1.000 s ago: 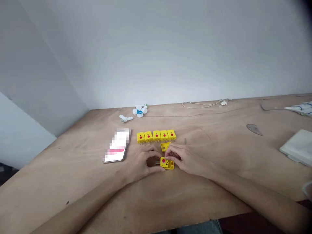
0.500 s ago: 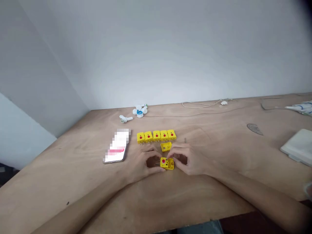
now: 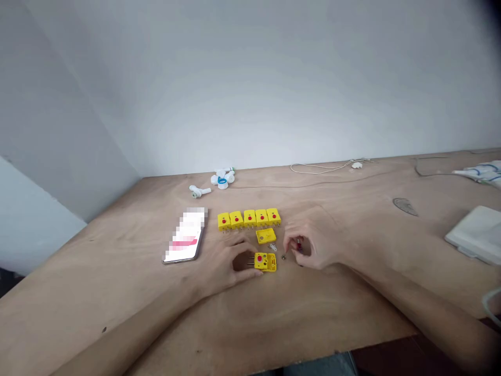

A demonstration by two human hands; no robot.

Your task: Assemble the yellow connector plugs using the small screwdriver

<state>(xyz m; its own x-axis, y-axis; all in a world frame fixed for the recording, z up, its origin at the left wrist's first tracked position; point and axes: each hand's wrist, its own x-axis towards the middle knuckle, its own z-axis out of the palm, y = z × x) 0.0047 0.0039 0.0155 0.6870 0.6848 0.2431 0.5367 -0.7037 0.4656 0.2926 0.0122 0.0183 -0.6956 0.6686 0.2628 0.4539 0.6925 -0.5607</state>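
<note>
My left hand (image 3: 223, 263) grips a yellow two-pin connector plug (image 3: 260, 262) between thumb and forefinger, its pins pointing into the palm. The plug's right end lies uncovered, with its inner cavity showing. Behind it lies a loose yellow cover (image 3: 266, 236), and a small whitish clip (image 3: 273, 247) sits between the two. My right hand (image 3: 315, 244) is curled low over the table, thumb and forefinger apart. The forefinger tip is at a tiny metal piece (image 3: 284, 257), perhaps a screw. A dark red object (image 3: 299, 244) shows between the fingers; whether it is held is unclear.
A row of several closed yellow plugs (image 3: 249, 218) stands behind the cover. On the left lies a phone (image 3: 186, 237). White plastic fittings (image 3: 222, 180) and a thin white cord (image 3: 319, 168) are near the wall. A white case (image 3: 475, 235) is at the right.
My right hand has left the plug and moved right, to the tiny metal piece. The whitish clip now shows. My left hand keeps its grip on the plug.
</note>
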